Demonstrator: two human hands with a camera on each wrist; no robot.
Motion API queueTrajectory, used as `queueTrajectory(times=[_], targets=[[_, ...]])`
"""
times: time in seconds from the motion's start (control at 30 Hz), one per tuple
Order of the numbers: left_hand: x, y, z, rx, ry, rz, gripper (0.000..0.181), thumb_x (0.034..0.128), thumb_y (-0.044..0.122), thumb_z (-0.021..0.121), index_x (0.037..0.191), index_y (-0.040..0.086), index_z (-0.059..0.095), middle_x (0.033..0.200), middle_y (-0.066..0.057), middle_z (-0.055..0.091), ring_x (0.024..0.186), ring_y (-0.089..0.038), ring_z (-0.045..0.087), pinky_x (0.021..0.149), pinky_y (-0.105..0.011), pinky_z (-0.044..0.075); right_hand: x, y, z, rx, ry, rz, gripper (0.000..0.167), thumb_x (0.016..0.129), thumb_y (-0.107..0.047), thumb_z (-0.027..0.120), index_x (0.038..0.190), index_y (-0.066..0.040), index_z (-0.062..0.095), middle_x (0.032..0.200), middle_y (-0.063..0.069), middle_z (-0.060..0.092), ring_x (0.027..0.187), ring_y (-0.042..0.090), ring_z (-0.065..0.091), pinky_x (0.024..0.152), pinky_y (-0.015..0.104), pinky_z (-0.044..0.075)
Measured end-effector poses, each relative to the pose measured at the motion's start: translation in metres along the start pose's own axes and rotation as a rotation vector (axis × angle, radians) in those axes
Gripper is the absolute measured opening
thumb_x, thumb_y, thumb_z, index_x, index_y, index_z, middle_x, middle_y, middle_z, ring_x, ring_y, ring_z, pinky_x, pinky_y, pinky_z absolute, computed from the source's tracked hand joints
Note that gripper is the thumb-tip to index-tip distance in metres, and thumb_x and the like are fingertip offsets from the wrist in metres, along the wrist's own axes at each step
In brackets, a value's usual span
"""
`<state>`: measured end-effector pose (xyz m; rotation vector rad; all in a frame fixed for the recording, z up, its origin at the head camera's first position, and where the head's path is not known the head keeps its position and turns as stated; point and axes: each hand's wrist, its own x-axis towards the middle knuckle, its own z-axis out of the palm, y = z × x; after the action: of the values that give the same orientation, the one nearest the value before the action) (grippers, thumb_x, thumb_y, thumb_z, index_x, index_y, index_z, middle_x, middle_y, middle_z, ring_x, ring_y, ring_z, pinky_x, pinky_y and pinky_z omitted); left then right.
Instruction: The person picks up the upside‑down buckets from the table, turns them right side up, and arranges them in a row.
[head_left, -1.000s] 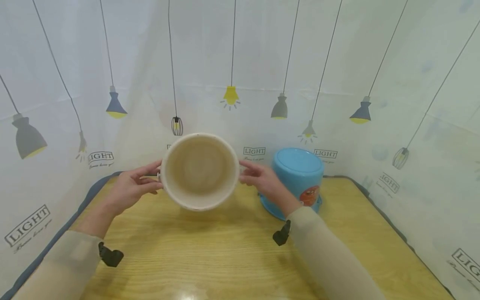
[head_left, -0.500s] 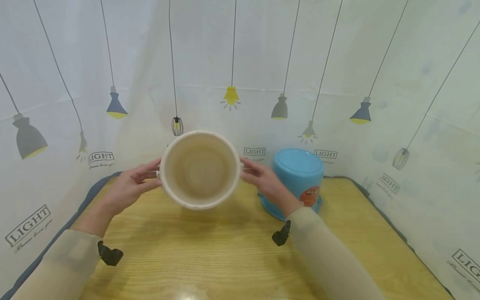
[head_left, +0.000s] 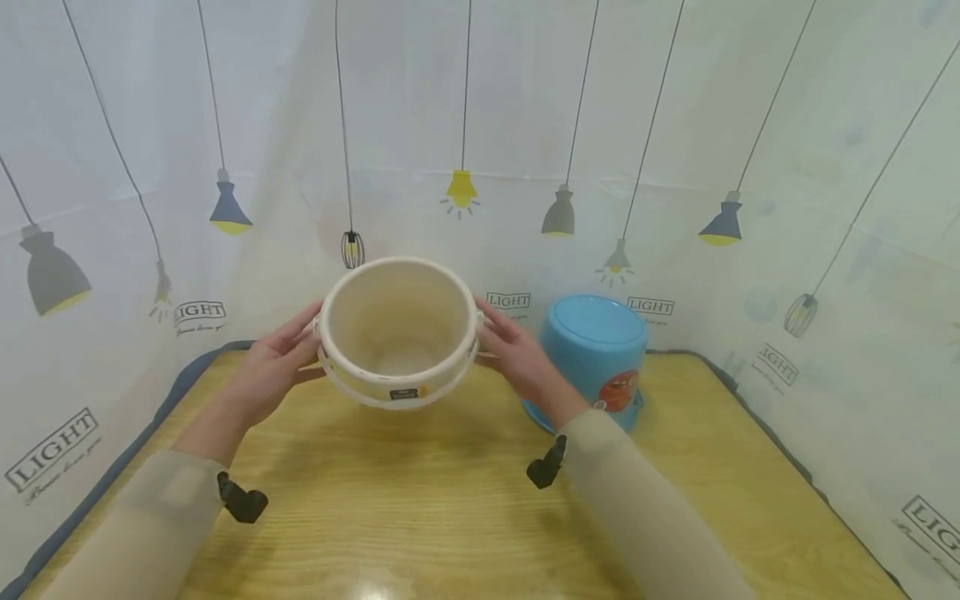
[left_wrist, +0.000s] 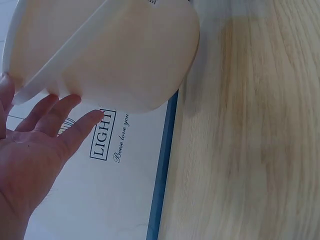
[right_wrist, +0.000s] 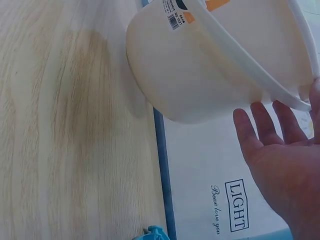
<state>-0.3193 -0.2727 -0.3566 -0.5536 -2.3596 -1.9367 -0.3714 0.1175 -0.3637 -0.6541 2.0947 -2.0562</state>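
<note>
A cream-white bucket (head_left: 358,379) is held up over the table, its mouth tipped toward me and its inside bare. My left hand (head_left: 272,371) grips it at the left side of the rim; in the left wrist view the thumb lies at the rim and the fingertips touch the wall below. On the opposite side my right hand (head_left: 525,358) grips the rim the same way, with its fingers (right_wrist: 265,122) under the edge. The bucket's white handle (right_wrist: 240,55) hangs down across the front. A small dark-and-orange label (head_left: 406,393) shows on the front wall.
Upside down on the table, just right of my right hand, stands a blue bucket (head_left: 588,367) with a red sticker. The wooden table (head_left: 420,508) ends at a dark blue edge. Behind it hangs a white curtain (head_left: 405,100) printed with lamps.
The white bucket has tilted back from facing me, so its front wall, handle and label now show. Both hands have turned with it. The blue bucket has stayed put.
</note>
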Motion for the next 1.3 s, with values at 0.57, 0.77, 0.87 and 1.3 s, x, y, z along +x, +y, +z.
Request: queueTrajectory(times=[0.57, 0.77, 0.87, 1.3], targets=[[0.016, -0.01, -0.005, -0.038, 0.02, -0.09, 0.067, 0.1167, 0.043, 0.05, 0.176, 0.031, 0.023, 0.171, -0.021, 0.041, 0.116, 0.005, 0.073, 0.1, -0.024, 0.063, 0.017, 0.007, 0.012, -0.017, 0.044, 0.023, 0.053, 0.116, -0.04, 0.055, 0.168, -0.037, 0.045, 0.161, 0.011, 0.062, 0.138, 0.036, 0.068, 0.119, 0.052, 0.055], [0.018, -0.011, -0.006, 0.031, 0.014, -0.119, 0.067, 0.1168, 0.05, 0.044, 0.177, 0.034, 0.02, 0.169, -0.016, 0.051, 0.118, 0.005, 0.071, 0.113, -0.042, 0.06, 0.023, 0.009, 0.014, -0.061, 0.051, 0.046, 0.052, 0.117, -0.044, 0.051, 0.168, -0.038, 0.044, 0.165, 0.009, 0.058, 0.139, 0.037, 0.067, 0.12, 0.055, 0.055], [0.02, -0.011, -0.006, 0.052, 0.013, -0.148, 0.067, 0.116, 0.054, 0.043, 0.177, 0.037, 0.018, 0.161, -0.012, 0.059, 0.118, 0.002, 0.07, 0.119, -0.056, 0.054, 0.025, 0.008, 0.015, -0.102, 0.058, 0.059, 0.052, 0.118, -0.047, 0.048, 0.169, -0.039, 0.043, 0.165, 0.008, 0.058, 0.139, 0.037, 0.068, 0.12, 0.056, 0.054], [0.021, -0.011, -0.003, 0.048, 0.021, -0.174, 0.064, 0.1174, 0.053, 0.037, 0.176, 0.04, 0.016, 0.179, -0.015, 0.034, 0.151, -0.041, 0.054, 0.119, -0.056, 0.053, 0.028, 0.005, 0.02, -0.13, 0.102, 0.087, 0.059, 0.117, -0.051, 0.046, 0.172, -0.034, 0.037, 0.17, 0.007, 0.052, 0.143, 0.036, 0.064, 0.122, 0.055, 0.052]])
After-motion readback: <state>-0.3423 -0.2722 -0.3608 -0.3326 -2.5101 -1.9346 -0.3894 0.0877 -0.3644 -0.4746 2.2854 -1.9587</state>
